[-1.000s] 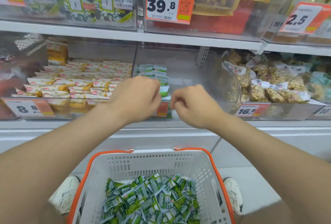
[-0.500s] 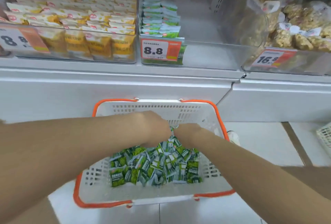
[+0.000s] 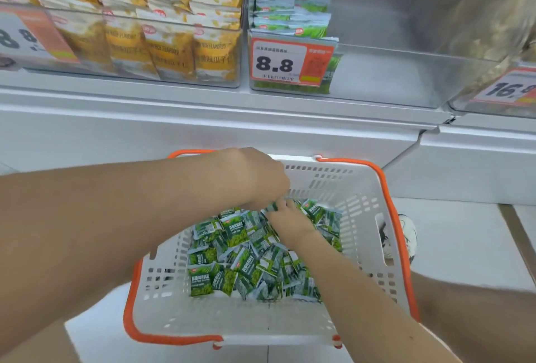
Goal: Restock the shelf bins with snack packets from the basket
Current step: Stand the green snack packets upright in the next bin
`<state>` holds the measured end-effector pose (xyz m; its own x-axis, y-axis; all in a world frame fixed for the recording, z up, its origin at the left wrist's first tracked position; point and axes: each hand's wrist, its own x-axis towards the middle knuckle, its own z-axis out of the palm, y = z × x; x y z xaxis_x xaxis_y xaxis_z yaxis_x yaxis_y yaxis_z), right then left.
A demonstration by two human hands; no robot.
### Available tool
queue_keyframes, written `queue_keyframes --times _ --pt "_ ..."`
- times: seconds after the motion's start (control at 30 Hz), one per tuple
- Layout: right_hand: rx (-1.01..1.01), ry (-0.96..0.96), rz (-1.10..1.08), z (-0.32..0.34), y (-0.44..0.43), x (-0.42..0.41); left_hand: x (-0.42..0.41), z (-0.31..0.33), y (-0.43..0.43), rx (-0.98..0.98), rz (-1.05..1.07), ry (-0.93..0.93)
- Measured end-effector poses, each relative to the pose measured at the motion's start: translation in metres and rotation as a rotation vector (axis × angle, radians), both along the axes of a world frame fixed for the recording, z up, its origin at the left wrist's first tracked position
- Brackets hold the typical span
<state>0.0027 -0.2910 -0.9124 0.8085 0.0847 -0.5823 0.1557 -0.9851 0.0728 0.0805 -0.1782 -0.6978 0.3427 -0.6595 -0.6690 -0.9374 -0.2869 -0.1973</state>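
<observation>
**Both hands down among the packets in the basket**

A white plastic basket with orange rim and handles [image 3: 362,209] fills the lower centre of the frame, below the shelf front. A heap of small green snack packets [image 3: 240,261] lies in it. The left hand [image 3: 255,180] reaches in from the left. Its grip is curled downward with the fingertips hidden behind the knuckles, so whether it holds anything cannot be told. The right hand [image 3: 287,219] comes up from the lower right and touches the left hand. Its grip pinches packets at the top of the heap. At upper centre, a clear plastic shelf bin [image 3: 391,72] with an "8.8" price tag [image 3: 290,62] holds a row of green-and-white packets [image 3: 290,6] along its left side.
</observation>
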Motion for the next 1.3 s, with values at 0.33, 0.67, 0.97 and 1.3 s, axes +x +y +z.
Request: queue_keyframes --times 0.33,0.67,0.97,1.3 --pt "0.762 -0.278 -0.496 0.103 -0.017 0.010 0.026 0.041 0.002 -0.182 0.185 0.069" --pt "1.387 -0.518 -0.754 0.257 -0.016 -0.007 0.022 0.094 0.024 -0.596 0.493 0.290" --pt "1.537 -0.895 -0.792 0.287 -0.013 0.001 0.017 0.119 0.025 -1.097 0.923 0.718" --pt "0.851 -1.256 -0.833 0.330 -0.085 0.079 0.063 0.129 0.005 -1.119 0.157 -0.606"
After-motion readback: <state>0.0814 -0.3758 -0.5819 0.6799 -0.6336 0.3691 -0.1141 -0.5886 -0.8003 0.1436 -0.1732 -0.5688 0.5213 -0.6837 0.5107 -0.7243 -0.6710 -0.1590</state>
